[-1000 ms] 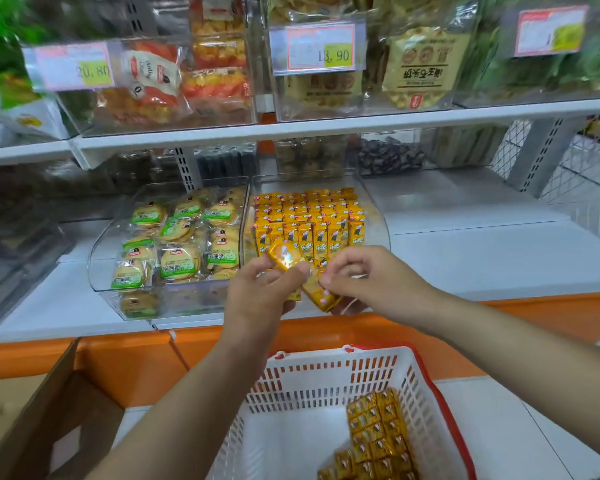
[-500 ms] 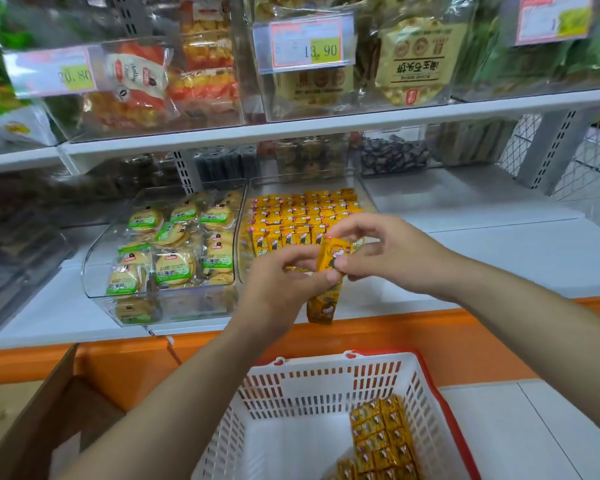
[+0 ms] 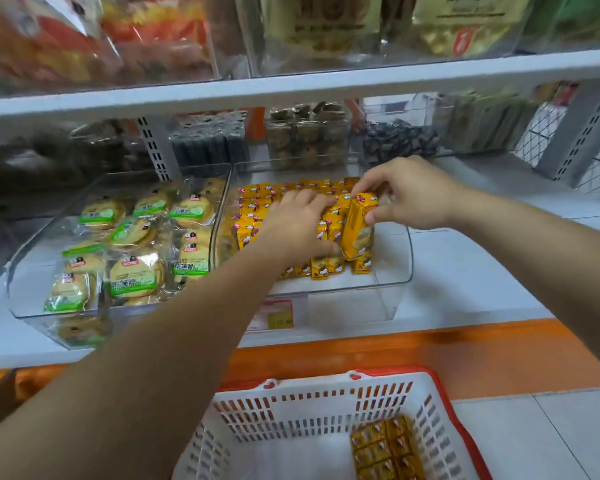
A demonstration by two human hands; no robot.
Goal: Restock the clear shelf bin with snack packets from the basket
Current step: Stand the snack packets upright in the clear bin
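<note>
The yellow packet (image 3: 357,230) is now up at the clear bin (image 3: 397,271). My right fingers (image 3: 368,186) pinch it, and my left fingers (image 3: 321,202) lie flat on the rows (image 3: 253,206).

I see golden-yellow packets (image 3: 253,211) with pink top edges and a small white and brown figure, lying in the clear bin (image 3: 392,258). The basket (image 3: 312,407) is white with slotted walls and a red rim. The biscuit packs (image 3: 132,278) carry green and white labels; the shelf edge (image 3: 430,351) is orange
</note>
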